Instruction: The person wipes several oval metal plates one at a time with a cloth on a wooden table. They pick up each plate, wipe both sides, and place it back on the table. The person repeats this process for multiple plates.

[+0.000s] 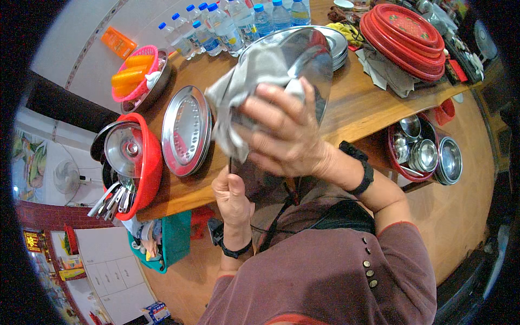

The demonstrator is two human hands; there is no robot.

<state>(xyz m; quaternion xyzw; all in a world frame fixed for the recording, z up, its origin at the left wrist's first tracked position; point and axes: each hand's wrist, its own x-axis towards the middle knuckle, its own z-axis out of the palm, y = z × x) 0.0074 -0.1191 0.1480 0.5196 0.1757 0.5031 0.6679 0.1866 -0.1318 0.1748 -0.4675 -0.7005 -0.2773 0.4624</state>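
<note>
My left hand point(233, 199) grips the near edge of a large shiny metal platter point(317, 61), which is raised and tilted above the table's front edge. Against its face, my right hand point(284, 130) holds a bunched grey cloth point(254, 69) with spread fingers. Cloth and hand cover much of the platter, and its lower part lies in shadow. To the left, a stack of oval stainless steel platters point(185, 130) with a perforated top one rests on the wooden table point(357, 109). Round metal plates point(340, 46) are stacked just behind the raised platter.
A red basin point(150, 170) of lids and utensils stands at the left edge. Behind it, a pink basket point(146, 55) holds orange cups. Several water bottles point(225, 30) line the back. Red lidded trays point(406, 40) sit right; a basin of metal bowls point(392, 152) is below.
</note>
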